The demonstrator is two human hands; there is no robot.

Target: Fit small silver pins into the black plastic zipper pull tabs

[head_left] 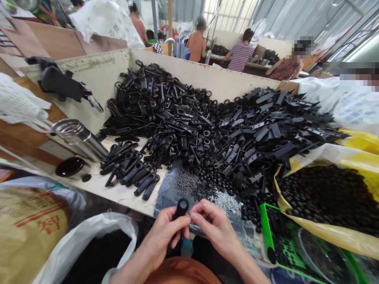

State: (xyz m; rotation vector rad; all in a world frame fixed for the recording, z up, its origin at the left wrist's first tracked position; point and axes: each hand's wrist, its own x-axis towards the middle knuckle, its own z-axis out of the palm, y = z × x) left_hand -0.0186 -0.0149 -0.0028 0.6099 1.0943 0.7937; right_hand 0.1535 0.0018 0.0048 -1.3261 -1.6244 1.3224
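Observation:
Low over the front edge of the table, my left hand [171, 228] is closed around a black plastic handle piece [183, 204], its round ring end pointing up. My right hand [211, 221] meets it at the fingertips, thumb and forefinger pinched; whatever is between them is too small to make out. Just beyond my hands, silver screws [226, 202] lie in a heap on a dark cloth [168, 185]. Beside them are small dark grey metal pieces [188, 183] and round black beads [211, 177]. Several similar handle pieces [139, 173] lie in a row on the left.
Large piles of black ringed parts [166, 106] and flat black parts [272, 122] fill the walled table. A steel flask [79, 138] leans at left. A yellow bag [321, 225] of black balls and a green basket [268, 232] stand right. An open white sack [56, 262] sits lower left. People work behind.

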